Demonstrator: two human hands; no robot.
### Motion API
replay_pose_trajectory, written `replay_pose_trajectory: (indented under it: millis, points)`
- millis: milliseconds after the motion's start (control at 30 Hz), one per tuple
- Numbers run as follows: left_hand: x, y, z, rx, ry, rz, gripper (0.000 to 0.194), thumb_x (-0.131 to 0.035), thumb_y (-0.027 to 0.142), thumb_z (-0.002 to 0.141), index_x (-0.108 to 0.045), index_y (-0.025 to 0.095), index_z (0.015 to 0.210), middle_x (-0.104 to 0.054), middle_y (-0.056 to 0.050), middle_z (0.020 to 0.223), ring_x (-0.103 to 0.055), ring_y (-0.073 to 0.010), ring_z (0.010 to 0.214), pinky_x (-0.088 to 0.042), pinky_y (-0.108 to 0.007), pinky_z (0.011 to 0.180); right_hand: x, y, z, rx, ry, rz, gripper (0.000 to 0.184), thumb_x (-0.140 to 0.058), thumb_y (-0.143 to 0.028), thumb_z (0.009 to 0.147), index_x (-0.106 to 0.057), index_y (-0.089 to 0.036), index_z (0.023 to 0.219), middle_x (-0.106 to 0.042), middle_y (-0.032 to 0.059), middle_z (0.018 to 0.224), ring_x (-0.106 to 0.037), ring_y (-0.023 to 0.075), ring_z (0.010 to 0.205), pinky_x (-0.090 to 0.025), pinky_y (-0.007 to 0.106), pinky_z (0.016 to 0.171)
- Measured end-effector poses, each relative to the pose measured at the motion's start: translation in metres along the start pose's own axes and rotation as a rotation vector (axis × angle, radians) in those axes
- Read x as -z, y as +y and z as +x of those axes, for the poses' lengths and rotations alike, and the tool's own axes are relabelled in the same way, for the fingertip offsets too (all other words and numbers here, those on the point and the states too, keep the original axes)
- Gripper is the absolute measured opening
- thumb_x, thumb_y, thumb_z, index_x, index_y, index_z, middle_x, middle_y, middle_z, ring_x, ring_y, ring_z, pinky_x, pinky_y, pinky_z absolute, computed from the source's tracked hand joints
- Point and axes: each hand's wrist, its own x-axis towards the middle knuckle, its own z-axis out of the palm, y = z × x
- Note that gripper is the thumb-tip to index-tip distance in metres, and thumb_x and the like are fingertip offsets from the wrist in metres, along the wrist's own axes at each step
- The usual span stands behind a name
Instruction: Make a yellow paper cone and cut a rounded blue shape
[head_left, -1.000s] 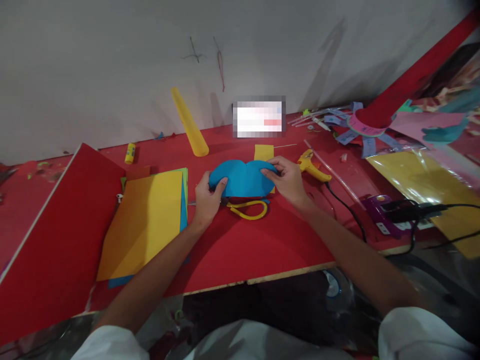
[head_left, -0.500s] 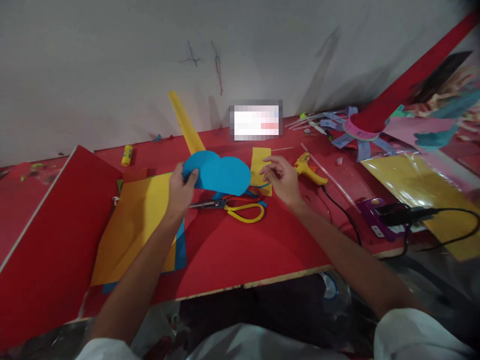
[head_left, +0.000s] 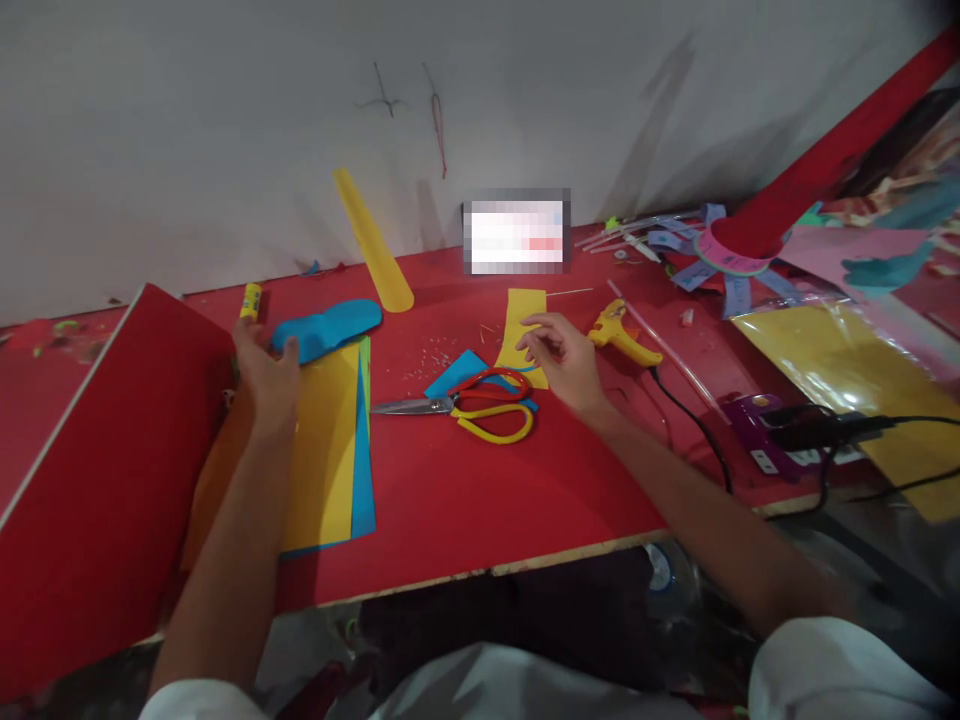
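My left hand (head_left: 267, 375) is at the left of the table, thumb and fingers apart, with the fingertips at a yellow glue stick (head_left: 252, 302); whether they touch it I cannot tell. A blue rounded paper cut-out (head_left: 326, 328) lies just right of that hand, at the top of a stack of yellow, orange and blue sheets (head_left: 322, 450). Over the edge of a yellow paper strip (head_left: 525, 312), my right hand (head_left: 562, 362) hovers with loosely bent fingers and nothing in them. Scissors (head_left: 450, 405) with one red and one yellow handle lie between the hands, over blue paper scraps (head_left: 457, 372).
A yellow glue gun (head_left: 622, 338) with a cord lies right of my right hand, near a purple power strip (head_left: 754, 430). A yellow paper cone (head_left: 373, 240) stands at the back. A red board (head_left: 112, 480) rises at the left; a red cone (head_left: 832, 155) leans at the right.
My left hand has moved left and let go of the blue cut-out, which now rests on the sheets. The scissors and blue scraps are uncovered. My right hand has barely moved.
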Motion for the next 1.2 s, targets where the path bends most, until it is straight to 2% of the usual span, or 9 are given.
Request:
replay_pose_trajectory:
  millis: [33, 100, 167, 233, 367, 567, 667, 867, 1200]
  points:
    - [0.002, 0.005, -0.005, 0.026, 0.058, 0.027, 0.068, -0.07, 0.015, 0.094, -0.036, 0.012, 0.153, -0.05, -0.018, 0.152, -0.055, -0.026, 0.133, -0.049, -0.048, 0.118, 0.0, 0.0, 0.0, 0.014, -0.022, -0.043, 0.029, -0.062, -0.052, 0.102, -0.067, -0.026, 0.115, -0.077, 0.0029, 0.094, -0.07, 0.0177, 0.078, -0.056, 0.033, 0.074]
    - [0.004, 0.017, -0.017, -0.042, 0.008, 0.062, 0.058, -0.07, 0.016, 0.092, -0.051, 0.012, 0.147, -0.055, -0.015, 0.149, -0.053, -0.0319, 0.14, -0.044, -0.053, 0.122, 0.0, 0.0, 0.0, 0.059, -0.133, -0.153, 0.03, -0.061, -0.052, 0.103, -0.07, -0.025, 0.112, -0.079, 0.006, 0.104, -0.072, 0.0213, 0.089, -0.055, 0.036, 0.081]
    - [0.003, 0.029, -0.029, -0.102, -0.119, 0.03, 0.036, -0.064, 0.02, 0.097, -0.063, 0.016, 0.133, -0.067, -0.009, 0.131, -0.067, -0.0266, 0.118, -0.057, -0.044, 0.104, 0.0, -0.002, -0.001, 0.129, -0.33, -0.274, 0.032, -0.061, -0.053, 0.103, -0.073, -0.024, 0.111, -0.079, 0.0083, 0.11, -0.071, 0.0249, 0.098, -0.053, 0.039, 0.088]
    - [-0.002, 0.038, -0.041, -0.177, -0.243, 0.004, 0.029, -0.058, 0.028, 0.101, -0.066, 0.018, 0.127, -0.07, -0.007, 0.12, -0.07, -0.0226, 0.1, -0.06, -0.039, 0.091, -0.001, -0.004, -0.003, 0.214, -0.543, -0.397, 0.035, -0.061, -0.054, 0.104, -0.074, -0.024, 0.117, -0.079, 0.01, 0.113, -0.069, 0.0277, 0.105, -0.049, 0.041, 0.094]
    - [-0.012, 0.046, -0.053, -0.318, -0.349, 0.074, 0.032, -0.057, 0.034, 0.102, -0.069, 0.02, 0.129, -0.072, -0.011, 0.118, -0.07, -0.0253, 0.103, -0.058, -0.04, 0.095, -0.006, -0.011, -0.009, 0.335, -0.742, -0.606, 0.04, -0.06, -0.05, 0.106, -0.068, -0.025, 0.137, -0.076, 0.0116, 0.128, -0.065, 0.0298, 0.116, -0.039, 0.043, 0.1]
    - [-0.014, 0.046, -0.055, -0.36, -0.396, 0.168, 0.059, -0.063, 0.034, 0.1, -0.049, 0.023, 0.156, -0.069, -0.014, 0.138, -0.062, -0.0369, 0.133, -0.047, -0.055, 0.118, -0.014, -0.019, -0.018, 0.514, -0.745, -0.708, 0.039, -0.061, -0.038, 0.107, -0.063, -0.021, 0.142, -0.072, 0.0151, 0.133, -0.065, 0.0291, 0.116, -0.043, 0.04, 0.096]
    - [-0.014, 0.044, -0.056, -0.334, -0.405, 0.074, 0.071, -0.062, 0.027, 0.098, -0.035, 0.023, 0.164, -0.065, -0.015, 0.148, -0.06, -0.0362, 0.14, -0.046, -0.055, 0.121, -0.015, -0.022, -0.021, 0.601, -0.714, -0.752, 0.033, -0.056, -0.032, 0.109, -0.066, -0.018, 0.138, -0.074, 0.016, 0.125, -0.067, 0.0289, 0.113, -0.047, 0.041, 0.096]
    - [-0.008, 0.044, -0.053, -0.332, -0.417, 0.033, 0.08, -0.059, 0.015, 0.091, -0.034, 0.029, 0.165, -0.061, -0.01, 0.154, -0.055, -0.0328, 0.147, -0.044, -0.055, 0.126, -0.015, -0.022, -0.022, 0.694, -0.668, -0.798, 0.03, -0.054, -0.028, 0.11, -0.068, -0.013, 0.131, -0.076, 0.0173, 0.122, -0.068, 0.0294, 0.108, -0.052, 0.043, 0.093]
    - [0.001, 0.051, -0.054, -0.354, -0.504, 0.03, 0.094, -0.059, 0.016, 0.083, -0.025, 0.023, 0.17, -0.054, -0.014, 0.163, -0.045, -0.0338, 0.155, -0.034, -0.056, 0.13, -0.007, -0.017, -0.017, 0.546, -0.597, -0.781, 0.033, -0.048, -0.032, 0.111, -0.071, -0.019, 0.132, -0.076, 0.0151, 0.126, -0.067, 0.0301, 0.114, -0.053, 0.046, 0.102]
